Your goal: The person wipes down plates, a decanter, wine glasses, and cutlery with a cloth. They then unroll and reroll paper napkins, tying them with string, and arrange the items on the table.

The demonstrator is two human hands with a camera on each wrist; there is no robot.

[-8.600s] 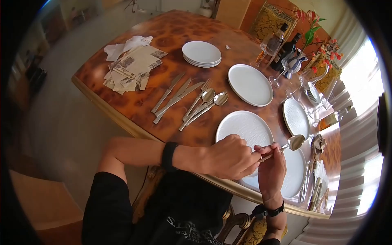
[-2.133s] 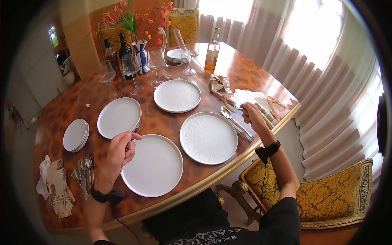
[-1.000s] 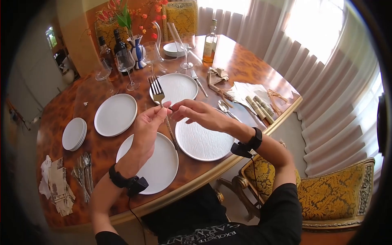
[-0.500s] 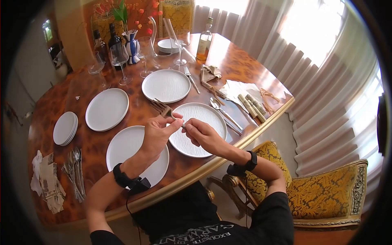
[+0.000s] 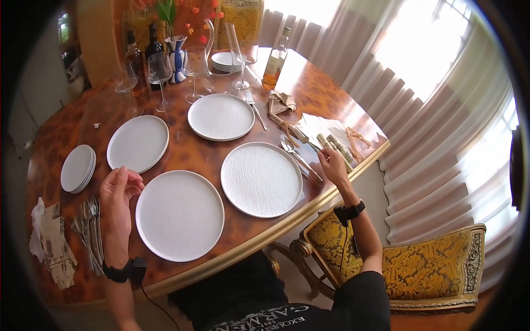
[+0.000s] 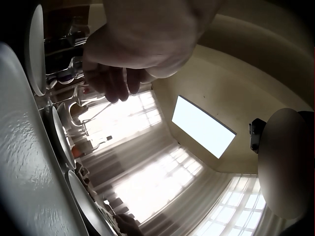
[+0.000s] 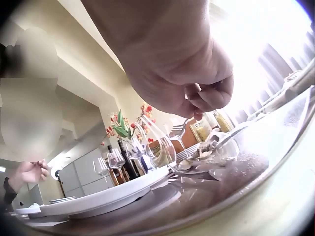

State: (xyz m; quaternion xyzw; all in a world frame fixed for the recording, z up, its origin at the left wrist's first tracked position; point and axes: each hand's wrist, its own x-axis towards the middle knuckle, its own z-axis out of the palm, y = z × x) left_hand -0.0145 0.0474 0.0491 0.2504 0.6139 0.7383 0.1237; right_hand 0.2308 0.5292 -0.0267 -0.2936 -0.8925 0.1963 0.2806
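Observation:
My right hand point(image 5: 332, 166) holds a fork point(image 5: 301, 134) by its handle, tines pointing away, at the table's right side. In the right wrist view the fork's tines point(image 7: 178, 129) show beyond the curled fingers. Under and beside this fork lie a spoon point(image 5: 288, 145) and other cutlery, right of a large white plate point(image 5: 261, 180). My left hand point(image 5: 117, 193) hovers with loosely bent fingers and nothing in it, at the left edge of the front plate point(image 5: 180, 215). Another fork point(image 5: 255, 108) lies beside the back plate point(image 5: 221, 117).
Spare cutlery point(image 5: 91, 231) and patterned paper napkins point(image 5: 58, 245) lie at the left, below stacked small plates point(image 5: 78, 168). Wine glasses point(image 5: 160, 71), bottles and a vase point(image 5: 176, 58) stand at the back. Rolled napkins point(image 5: 334, 144) lie near the right edge, by a chair point(image 5: 436, 265).
The fork, earlier between both hands above the plates, has passed into my right hand, which has moved right to the cutlery. My left hand has let go and moved left.

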